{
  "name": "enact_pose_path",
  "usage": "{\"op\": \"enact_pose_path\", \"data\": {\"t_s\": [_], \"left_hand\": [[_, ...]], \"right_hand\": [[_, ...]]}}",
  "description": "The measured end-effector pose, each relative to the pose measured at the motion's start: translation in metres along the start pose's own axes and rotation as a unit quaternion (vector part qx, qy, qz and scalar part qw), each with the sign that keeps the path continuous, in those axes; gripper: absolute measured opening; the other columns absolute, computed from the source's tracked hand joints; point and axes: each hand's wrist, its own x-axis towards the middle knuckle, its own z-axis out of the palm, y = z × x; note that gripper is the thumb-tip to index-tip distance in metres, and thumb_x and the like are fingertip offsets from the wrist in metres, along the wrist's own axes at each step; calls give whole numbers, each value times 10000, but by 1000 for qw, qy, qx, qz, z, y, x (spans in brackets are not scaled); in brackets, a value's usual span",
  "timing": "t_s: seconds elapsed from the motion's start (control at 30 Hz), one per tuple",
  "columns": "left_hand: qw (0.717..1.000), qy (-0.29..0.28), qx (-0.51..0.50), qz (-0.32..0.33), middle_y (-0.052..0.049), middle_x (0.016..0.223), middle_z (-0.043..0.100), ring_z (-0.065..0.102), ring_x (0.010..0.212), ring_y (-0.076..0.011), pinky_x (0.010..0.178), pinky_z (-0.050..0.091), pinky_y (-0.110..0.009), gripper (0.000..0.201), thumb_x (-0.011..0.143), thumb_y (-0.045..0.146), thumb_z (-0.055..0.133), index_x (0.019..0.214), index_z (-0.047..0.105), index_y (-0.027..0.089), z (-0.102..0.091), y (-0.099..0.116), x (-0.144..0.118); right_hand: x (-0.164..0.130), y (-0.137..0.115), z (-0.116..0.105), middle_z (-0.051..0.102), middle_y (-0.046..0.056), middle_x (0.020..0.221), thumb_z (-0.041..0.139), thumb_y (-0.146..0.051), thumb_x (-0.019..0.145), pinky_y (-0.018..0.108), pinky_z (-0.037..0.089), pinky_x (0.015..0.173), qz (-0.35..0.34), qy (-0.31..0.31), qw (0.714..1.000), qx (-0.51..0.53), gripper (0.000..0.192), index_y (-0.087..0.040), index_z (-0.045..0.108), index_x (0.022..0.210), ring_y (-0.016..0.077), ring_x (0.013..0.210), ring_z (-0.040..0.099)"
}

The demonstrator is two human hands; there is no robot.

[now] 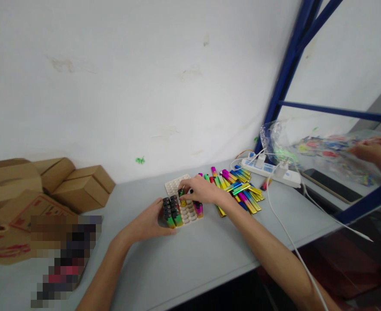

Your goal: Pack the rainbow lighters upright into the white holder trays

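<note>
Forearms enter from the lower edge and meet over a grey table (184, 263). Left hand (149, 222): fingers loosely curled, thumb and fingertips resting against the near-left edge of a white lighter tray (187, 212), steadying it without lifting it. Right hand (199, 193): fingers bent downward and pinched on one lighter (181, 194), held upright over the tray's middle rows. Near-left corner of the tray: a block of standing lighters (171, 211) with black caps and green-yellow bodies; one more stands at the right edge, pink-bodied. Remaining pockets of the tray show white. Just right of the tray, partly under the right wrist: a loose pile of iridescent lighters (242, 190) lying flat, in pink, green, yellow and blue. Behind the pile: a white power strip (271, 170) with plugged adapters, from which a white cable (287, 237) runs toward the near edge. Far left: stacked brown cardboard boxes (80, 190) against the white wall. Far right, beyond a blue metal frame (287, 73): another person's hands (371, 151) on a clear plastic bag (322, 151) of coloured items.
</note>
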Motion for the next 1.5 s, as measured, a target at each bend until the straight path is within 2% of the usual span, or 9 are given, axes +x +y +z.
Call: {"op": "enact_pose_path", "data": {"t_s": [0.3,0.47,0.57,0.67,0.77,0.87,1.03,1.3,1.5], "left_hand": [[999,4,29,14,-135,1439,691,646,1314,-397,1174,511,-526,861,613,330,955,1399,633,187,0,-3,1],[999,10,29,24,-123,1408,711,652,1301,-393,1161,519,-531,846,611,336,959,1386,643,208,0,-3,1],[1000,10,21,11,-130,1390,719,658,1295,-391,1162,515,-534,833,602,311,958,1367,646,204,0,-2,1],[1000,6,17,6,-137,1417,701,650,1309,-389,1180,500,-532,866,606,299,952,1400,623,192,0,-1,1],[1000,7,13,7,-156,1460,675,641,1327,-392,1192,491,-534,894,614,311,953,1426,603,171,0,-1,0],[1000,12,13,9,-157,1471,675,645,1328,-398,1192,496,-535,888,602,320,966,1408,624,172,0,-2,0],[999,23,18,13,-140,1405,721,672,1289,-400,1181,511,-540,872,580,343,982,1375,661,186,-1,-3,1],[1000,16,25,8,-147,1423,709,666,1296,-399,1191,495,-559,865,599,329,961,1390,643,182,-1,-3,1],[1000,14,16,4,-148,1404,715,664,1295,-398,1181,506,-537,845,592,329,955,1368,657,177,-1,-1,1]], "right_hand": [[6,-4,2,810,68,879,819,-177,878,228,391,633,17,-38,999,-28,179,-147,812,1055,175,770,705],[7,-1,4,821,108,904,716,-303,997,253,378,634,-19,-81,995,-51,225,-120,827,1067,176,743,675],[2,7,1,832,89,953,648,-377,1051,254,425,681,-53,-79,995,3,294,-145,828,1066,169,760,687],[-6,14,-8,830,98,1127,609,-421,1076,267,498,827,-65,-29,995,74,341,-156,802,1169,192,938,742],[-15,19,-21,820,106,1161,600,-364,1085,283,518,893,-15,38,996,78,307,-143,775,1205,202,1010,751],[-23,26,-32,817,111,1118,605,-241,1070,284,505,880,87,87,992,-12,218,-130,773,1154,203,992,742],[-31,35,-26,800,147,1066,686,-253,1000,306,511,816,240,24,964,-112,159,-139,778,1062,258,993,747],[-27,22,8,709,214,1261,757,-262,914,390,538,904,306,32,943,-126,423,-123,660,1301,361,1180,721],[-31,25,-2,715,237,1247,688,-136,920,356,522,901,316,49,942,-99,399,-63,623,1306,348,1190,714]]}}
